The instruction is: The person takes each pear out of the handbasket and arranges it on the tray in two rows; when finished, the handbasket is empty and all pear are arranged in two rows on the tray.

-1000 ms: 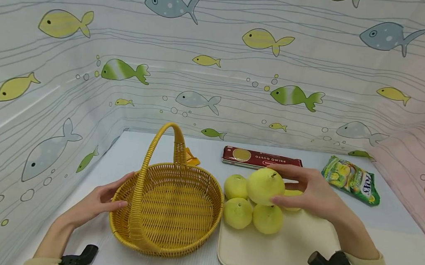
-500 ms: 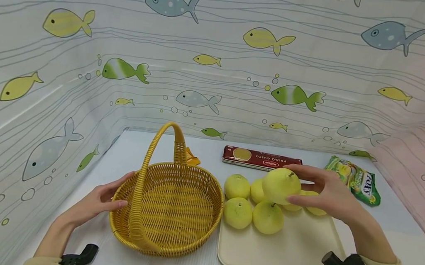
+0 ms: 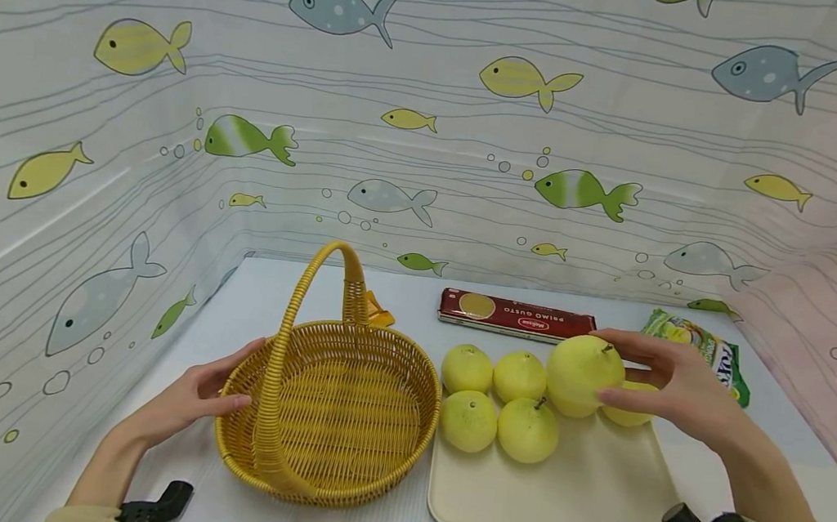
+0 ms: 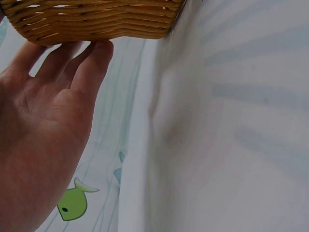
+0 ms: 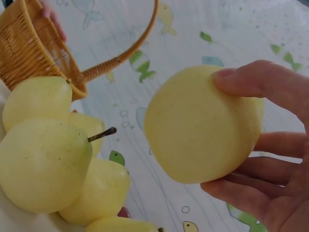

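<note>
In the head view my right hand (image 3: 667, 383) holds a round yellow pear (image 3: 581, 368), raised above other pears at the back of a cream tray (image 3: 554, 509). The right wrist view shows the thumb and fingers round the held pear (image 5: 200, 125), apart from the other pears (image 5: 43, 164). My left hand (image 3: 190, 395) grips the left rim of a yellow wicker basket (image 3: 346, 427), thumb inside and fingers outside. No fruit lies in the basket, and its handle stands up. In the left wrist view the left hand's fingertips touch the wicker wall (image 4: 96, 21).
A dark red Primo Gusto packet (image 3: 510, 313) lies behind the pears. A green Fox's bag (image 3: 724, 359) is at the back right, partly behind my right hand. An orange item (image 3: 378, 311) shows behind the basket. Fish-printed sheeting (image 3: 412, 154) walls the table.
My right hand has moved to the right with the pear, uncovering another pear in the back row. My left hand and the basket have stayed in place.
</note>
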`<state>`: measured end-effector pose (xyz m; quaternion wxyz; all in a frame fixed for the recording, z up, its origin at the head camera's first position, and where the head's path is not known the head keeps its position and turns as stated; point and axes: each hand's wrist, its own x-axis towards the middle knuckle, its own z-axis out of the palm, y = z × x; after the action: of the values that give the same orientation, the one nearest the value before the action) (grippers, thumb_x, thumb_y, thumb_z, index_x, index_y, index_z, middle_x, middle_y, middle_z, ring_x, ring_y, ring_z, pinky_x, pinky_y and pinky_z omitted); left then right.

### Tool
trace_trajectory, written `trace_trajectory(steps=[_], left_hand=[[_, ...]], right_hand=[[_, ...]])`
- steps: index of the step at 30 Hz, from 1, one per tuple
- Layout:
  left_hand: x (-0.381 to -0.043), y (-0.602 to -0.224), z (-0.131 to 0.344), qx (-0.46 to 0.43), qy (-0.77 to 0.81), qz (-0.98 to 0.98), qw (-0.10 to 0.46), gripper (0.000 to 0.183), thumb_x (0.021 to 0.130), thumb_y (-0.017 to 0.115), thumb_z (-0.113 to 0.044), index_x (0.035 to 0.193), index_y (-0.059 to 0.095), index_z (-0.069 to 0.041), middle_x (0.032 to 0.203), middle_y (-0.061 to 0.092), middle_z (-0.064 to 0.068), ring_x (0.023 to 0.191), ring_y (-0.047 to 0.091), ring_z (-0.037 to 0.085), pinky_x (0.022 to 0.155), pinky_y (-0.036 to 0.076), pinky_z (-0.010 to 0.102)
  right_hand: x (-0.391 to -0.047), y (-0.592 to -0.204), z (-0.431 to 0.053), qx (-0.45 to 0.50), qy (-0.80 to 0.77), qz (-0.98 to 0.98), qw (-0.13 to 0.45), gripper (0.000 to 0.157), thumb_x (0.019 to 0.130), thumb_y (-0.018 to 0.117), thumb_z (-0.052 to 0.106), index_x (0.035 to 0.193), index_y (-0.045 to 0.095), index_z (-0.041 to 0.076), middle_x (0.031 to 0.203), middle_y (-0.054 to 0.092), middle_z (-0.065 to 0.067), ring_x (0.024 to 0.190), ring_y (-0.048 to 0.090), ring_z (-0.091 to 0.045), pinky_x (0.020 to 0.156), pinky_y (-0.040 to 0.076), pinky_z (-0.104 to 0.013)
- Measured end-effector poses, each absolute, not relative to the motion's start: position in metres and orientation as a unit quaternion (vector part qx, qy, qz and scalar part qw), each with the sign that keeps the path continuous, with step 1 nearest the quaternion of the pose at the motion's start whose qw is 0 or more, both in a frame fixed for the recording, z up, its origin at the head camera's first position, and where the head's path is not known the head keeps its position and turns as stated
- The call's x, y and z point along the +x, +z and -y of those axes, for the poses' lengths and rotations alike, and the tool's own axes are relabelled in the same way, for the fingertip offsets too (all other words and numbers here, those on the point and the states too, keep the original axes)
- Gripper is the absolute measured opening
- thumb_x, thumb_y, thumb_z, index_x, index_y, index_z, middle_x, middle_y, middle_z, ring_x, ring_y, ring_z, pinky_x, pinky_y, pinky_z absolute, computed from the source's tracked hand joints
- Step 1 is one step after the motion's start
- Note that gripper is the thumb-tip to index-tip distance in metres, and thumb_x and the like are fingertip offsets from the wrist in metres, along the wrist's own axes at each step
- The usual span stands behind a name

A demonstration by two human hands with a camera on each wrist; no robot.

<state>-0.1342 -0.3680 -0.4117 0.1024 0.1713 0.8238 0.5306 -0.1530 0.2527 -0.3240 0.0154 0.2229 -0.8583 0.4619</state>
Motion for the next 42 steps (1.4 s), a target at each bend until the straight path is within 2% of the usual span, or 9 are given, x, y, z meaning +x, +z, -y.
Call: trace_trajectory(steps=[8,15,23,29,42], left_hand=[[-0.135,-0.412,0.367,0.172,0.526,-0.826,0.102,0.076,0.097,0.061,-0.006,0.160,0.024,-0.026,0.167,0.019,0.002,0.139,0.028,-0.016,0.104,0.031,0.007],[-0.135,-0.413,0.370,0.170,0.519,-0.832,0.099,0.074,0.098,0.060,-0.006,0.160,0.025,-0.025,0.167,0.019,0.000,0.139,0.027,-0.017,0.104,0.031,0.006],[-0.134,-0.413,0.370,0.168,0.523,-0.830,0.098,0.075,0.098,0.060,-0.005,0.160,0.025,-0.027,0.167,0.019,-0.001,0.139,0.027,-0.017,0.104,0.030,0.007],[-0.135,-0.412,0.371,0.170,0.521,-0.831,0.097,0.075,0.098,0.060,-0.006,0.160,0.025,-0.026,0.167,0.019,0.000,0.139,0.027,-0.017,0.104,0.031,0.007],[-0.136,-0.413,0.369,0.175,0.521,-0.830,0.096,0.075,0.098,0.060,-0.005,0.160,0.025,-0.025,0.167,0.019,0.000,0.139,0.026,-0.017,0.104,0.031,0.007]], right_hand=[[-0.150,-0.328,-0.268,0.216,0.443,0.870,0.029,0.062,0.080,0.083,0.007,0.137,0.060,0.008,0.124,0.062,0.021,0.102,0.068,-0.002,0.082,0.056,-0.016],[-0.157,-0.335,-0.280,0.217,0.447,0.868,0.008,0.060,0.082,0.081,0.006,0.138,0.059,0.006,0.125,0.062,0.019,0.105,0.066,-0.001,0.083,0.056,-0.017],[-0.170,-0.351,-0.289,0.236,0.444,0.864,-0.030,0.057,0.081,0.081,0.007,0.134,0.062,0.007,0.122,0.066,0.017,0.108,0.063,0.002,0.082,0.058,-0.023],[-0.172,-0.357,-0.290,0.260,0.445,0.855,-0.051,0.056,0.078,0.082,0.007,0.131,0.064,0.007,0.122,0.068,0.014,0.107,0.065,-0.001,0.083,0.058,-0.023],[-0.182,-0.373,-0.299,0.318,0.448,0.820,-0.160,0.056,0.080,0.081,0.007,0.133,0.064,0.010,0.128,0.067,0.003,0.113,0.064,-0.008,0.091,0.056,-0.026]])
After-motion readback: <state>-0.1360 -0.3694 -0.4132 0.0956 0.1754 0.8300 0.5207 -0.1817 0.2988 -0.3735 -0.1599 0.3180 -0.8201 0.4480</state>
